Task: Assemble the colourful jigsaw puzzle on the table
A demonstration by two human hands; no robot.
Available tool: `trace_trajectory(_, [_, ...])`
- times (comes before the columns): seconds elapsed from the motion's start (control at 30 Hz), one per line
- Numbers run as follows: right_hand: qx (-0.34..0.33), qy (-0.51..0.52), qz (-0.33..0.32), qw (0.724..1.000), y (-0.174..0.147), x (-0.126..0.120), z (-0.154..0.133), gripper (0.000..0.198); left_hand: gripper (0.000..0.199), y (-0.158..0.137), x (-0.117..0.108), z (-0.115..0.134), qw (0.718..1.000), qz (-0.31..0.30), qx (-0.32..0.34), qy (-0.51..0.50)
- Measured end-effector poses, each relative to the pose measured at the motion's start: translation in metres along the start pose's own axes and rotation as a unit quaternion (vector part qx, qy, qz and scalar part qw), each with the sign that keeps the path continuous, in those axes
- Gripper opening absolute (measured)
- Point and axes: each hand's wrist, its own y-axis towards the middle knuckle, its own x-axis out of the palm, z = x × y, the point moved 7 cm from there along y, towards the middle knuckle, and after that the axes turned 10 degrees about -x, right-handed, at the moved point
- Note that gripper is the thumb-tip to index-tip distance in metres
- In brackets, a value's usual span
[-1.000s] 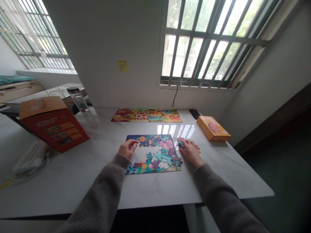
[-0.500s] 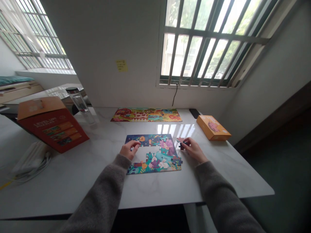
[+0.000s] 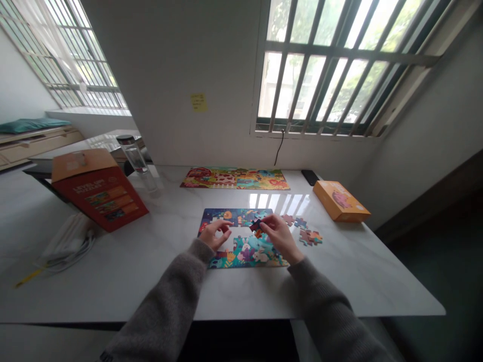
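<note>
A partly assembled jigsaw puzzle (image 3: pixel 247 249) with rabbits and a dark blue upper part lies flat on the table, a gap showing through its middle. My right hand (image 3: pixel 279 235) pinches a dark jigsaw piece (image 3: pixel 255 225) over the puzzle, right of the gap. At the gap's left side hovers my left hand (image 3: pixel 217 234), thumb and fingers apart with nothing between them. Loose jigsaw pieces (image 3: pixel 311 237) lie on the table to the right of my right hand, beyond the puzzle's edge.
A finished long puzzle (image 3: pixel 236 179) lies along the wall. An orange box (image 3: pixel 340 201) and a black phone (image 3: pixel 310 177) are at the back right. On the left stand a red puzzle box (image 3: pixel 100 193), a glass bottle (image 3: pixel 133 153) and a white cable (image 3: pixel 71 246).
My right hand has moved left from beside the puzzle to above it, carrying the dark piece. Loose pieces it covered now show. The view has shifted slightly left.
</note>
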Motion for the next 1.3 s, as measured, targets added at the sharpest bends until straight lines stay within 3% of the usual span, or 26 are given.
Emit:
trace_trajectory(0.2, [-0.026, -0.055, 0.015, 0.998, 0.003, 0.032, 0.006, 0.040, 0.056, -0.004, 0.014, 0.011, 0.998, -0.037, 0.053, 0.004])
trace_trajectory(0.4, [-0.035, -0.061, 0.002, 0.998, -0.008, 0.038, 0.017, 0.031, 0.042, -0.004, 0.015, 0.013, 0.995, -0.017, 0.092, 0.044])
trace_trajectory(0.5, [-0.063, -0.109, -0.019, 0.992, -0.009, 0.029, 0.011, 0.024, 0.040, -0.003, 0.013, 0.011, 0.994, -0.006, 0.087, 0.065])
trace_trajectory(0.7, [-0.127, -0.304, 0.003, 0.944, -0.002, -0.026, 0.005, 0.027, 0.037, 0.000, 0.002, 0.004, 0.992, 0.024, 0.061, 0.106])
trace_trajectory(0.8, [-0.138, -0.377, -0.007, 0.916, -0.002, -0.046, 0.012, 0.033, 0.037, 0.002, -0.015, -0.003, 0.989, 0.055, 0.022, 0.135])
trace_trajectory(0.93, [-0.149, -0.468, -0.082, 0.867, -0.007, -0.042, 0.025, 0.035, 0.041, 0.003, -0.057, -0.027, 0.978, 0.156, -0.078, 0.111])
trace_trajectory(1.0, [-0.155, -0.496, -0.118, 0.846, -0.008, -0.034, 0.029, 0.037, 0.043, 0.003, -0.069, -0.040, 0.975, 0.170, -0.103, 0.096])
trace_trajectory(1.13, [-0.147, -0.524, -0.160, 0.823, -0.001, -0.020, 0.035, 0.035, 0.040, 0.004, -0.069, -0.053, 0.978, 0.146, -0.102, 0.110])
trace_trajectory(1.3, [-0.122, -0.556, -0.166, 0.805, 0.030, -0.021, 0.040, 0.030, 0.037, 0.005, -0.056, -0.046, 0.981, 0.112, -0.066, 0.147])
